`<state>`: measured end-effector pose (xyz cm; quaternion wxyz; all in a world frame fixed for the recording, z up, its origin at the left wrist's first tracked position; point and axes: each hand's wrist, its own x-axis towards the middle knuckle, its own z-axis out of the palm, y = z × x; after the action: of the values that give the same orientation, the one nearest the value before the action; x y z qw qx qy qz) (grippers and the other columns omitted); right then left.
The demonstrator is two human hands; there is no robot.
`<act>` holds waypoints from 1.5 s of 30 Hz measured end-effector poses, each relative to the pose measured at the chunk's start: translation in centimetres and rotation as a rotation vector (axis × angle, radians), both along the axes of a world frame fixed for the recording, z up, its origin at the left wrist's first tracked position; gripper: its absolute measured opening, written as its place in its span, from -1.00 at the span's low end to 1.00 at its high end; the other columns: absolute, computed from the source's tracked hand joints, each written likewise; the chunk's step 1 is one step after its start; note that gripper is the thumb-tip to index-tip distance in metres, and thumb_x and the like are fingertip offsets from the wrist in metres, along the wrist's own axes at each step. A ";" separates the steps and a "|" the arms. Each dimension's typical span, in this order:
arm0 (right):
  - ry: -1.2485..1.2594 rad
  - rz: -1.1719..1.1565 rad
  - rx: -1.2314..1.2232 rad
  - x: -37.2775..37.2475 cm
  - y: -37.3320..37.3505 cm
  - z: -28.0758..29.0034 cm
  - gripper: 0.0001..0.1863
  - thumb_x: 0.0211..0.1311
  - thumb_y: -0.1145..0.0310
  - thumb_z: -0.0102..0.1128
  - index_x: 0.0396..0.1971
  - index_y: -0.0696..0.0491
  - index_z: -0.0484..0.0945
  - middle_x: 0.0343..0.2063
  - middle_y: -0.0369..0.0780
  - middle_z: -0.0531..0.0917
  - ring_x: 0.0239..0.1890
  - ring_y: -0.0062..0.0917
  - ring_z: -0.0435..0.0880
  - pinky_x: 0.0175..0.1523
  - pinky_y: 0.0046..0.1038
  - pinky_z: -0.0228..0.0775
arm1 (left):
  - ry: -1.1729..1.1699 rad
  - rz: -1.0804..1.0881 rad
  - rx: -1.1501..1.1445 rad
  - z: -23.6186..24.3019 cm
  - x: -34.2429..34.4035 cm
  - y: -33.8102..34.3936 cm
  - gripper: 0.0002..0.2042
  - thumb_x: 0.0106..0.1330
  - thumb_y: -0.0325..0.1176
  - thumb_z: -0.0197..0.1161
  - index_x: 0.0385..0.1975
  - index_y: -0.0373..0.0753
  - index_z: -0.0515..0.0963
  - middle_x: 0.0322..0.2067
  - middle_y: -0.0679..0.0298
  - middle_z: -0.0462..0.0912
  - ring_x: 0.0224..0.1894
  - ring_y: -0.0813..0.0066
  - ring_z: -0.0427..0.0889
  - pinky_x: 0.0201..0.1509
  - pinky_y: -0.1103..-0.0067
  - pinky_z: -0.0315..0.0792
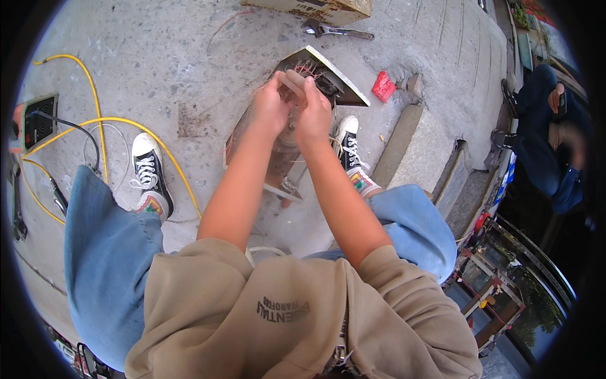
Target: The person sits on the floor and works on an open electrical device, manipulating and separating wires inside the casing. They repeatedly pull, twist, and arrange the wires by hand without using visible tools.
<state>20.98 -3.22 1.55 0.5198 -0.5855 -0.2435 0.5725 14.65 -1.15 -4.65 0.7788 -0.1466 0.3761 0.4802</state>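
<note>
My left hand and my right hand meet over an opened metal-cased machine on the ground between my feet. Their fingers are bent and brought together, fingertips nearly touching. Whatever they pinch is hidden behind the fingers. Just beyond the fingertips, a bundle of thin red and dark wires shows inside the casing. My forearms cover much of the machine's middle, where a round part partly shows.
An adjustable wrench lies beyond the machine, by a rusty metal box. Right of it are a red packet and a concrete block. A yellow hose curves across the left. Another person sits far right.
</note>
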 end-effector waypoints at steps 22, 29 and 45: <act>0.537 -0.318 -0.201 -0.2 -4.3 -0.2 -0.72 0.47 0.29 -0.22 -0.09 0.18 0.39 -0.11 -0.13 0.50 0.05 -0.39 0.46 0.25 -0.34 0.29 | 0.036 0.056 0.203 5.9 -1.0 -4.5 -0.49 0.50 0.01 -0.20 -0.21 -0.36 0.54 -0.21 0.18 0.61 -0.10 0.40 0.51 0.12 0.50 0.35; 0.633 -0.338 -0.134 0.4 -7.6 1.1 -0.63 0.49 0.25 -0.29 0.04 0.21 0.34 0.02 -0.12 0.44 0.11 -0.39 0.44 0.28 -0.32 0.27 | 0.172 -0.168 0.436 10.9 -0.4 -8.3 -0.32 0.50 0.10 -0.42 -0.14 -0.45 0.52 -0.13 -0.01 0.63 0.02 0.31 0.50 0.26 0.42 0.24; 0.792 -0.715 0.132 9.0 -21.0 12.7 -0.61 0.49 0.25 -0.32 0.11 0.19 0.31 0.06 -0.12 0.44 0.13 -0.36 0.44 0.27 -0.26 0.30 | -0.008 -0.729 0.820 21.5 7.0 -18.3 -0.24 0.46 0.22 -0.40 0.25 -0.44 0.26 0.22 -0.02 0.40 0.30 0.22 0.31 0.42 0.39 -0.02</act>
<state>29.97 -24.20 14.30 0.7700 -0.3374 0.1503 0.5202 21.66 -19.44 16.83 0.8895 0.3068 0.1813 0.2860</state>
